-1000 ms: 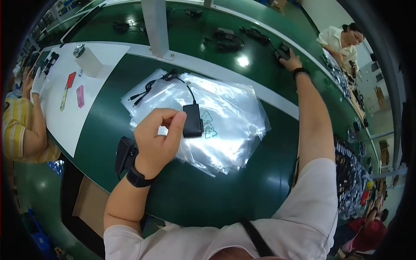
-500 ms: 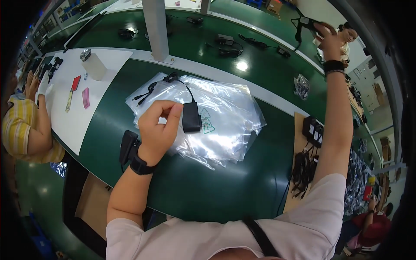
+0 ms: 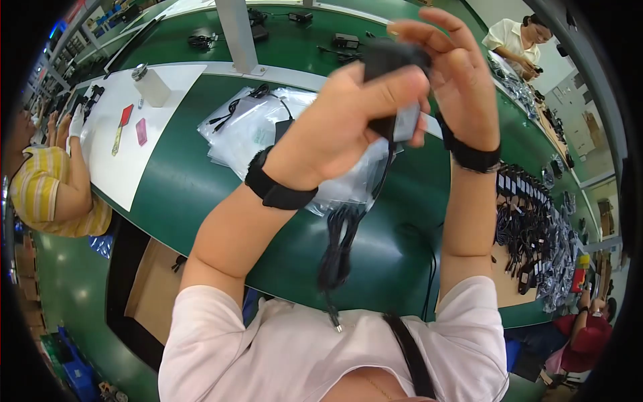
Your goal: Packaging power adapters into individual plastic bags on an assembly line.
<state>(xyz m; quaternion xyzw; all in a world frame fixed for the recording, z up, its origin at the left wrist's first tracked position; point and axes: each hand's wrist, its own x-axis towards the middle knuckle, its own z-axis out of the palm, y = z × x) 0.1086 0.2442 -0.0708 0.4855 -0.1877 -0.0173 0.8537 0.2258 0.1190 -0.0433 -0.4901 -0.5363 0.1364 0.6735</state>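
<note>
Both hands are up near the camera, top centre of the frame: the left hand (image 3: 348,124) and right hand (image 3: 455,87) both clamp the black power adapter (image 3: 392,67) between them. Its bundled cord (image 3: 338,248) hangs straight down, plug toward the chest, above the green surface (image 3: 194,194).

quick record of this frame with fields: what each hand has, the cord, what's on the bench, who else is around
left hand: raised close to the camera, gripping a black adapter
right hand: on the adapter's far side, fingers curled over it
cord: black, bundled, hangs from the adapter, plug end dangling at the chest
bench: green top; clear bags lie on it, another adapter on the bags
white mat: red and pink items on it
others: person in a striped yellow top at left, person in a pale top far right
</note>
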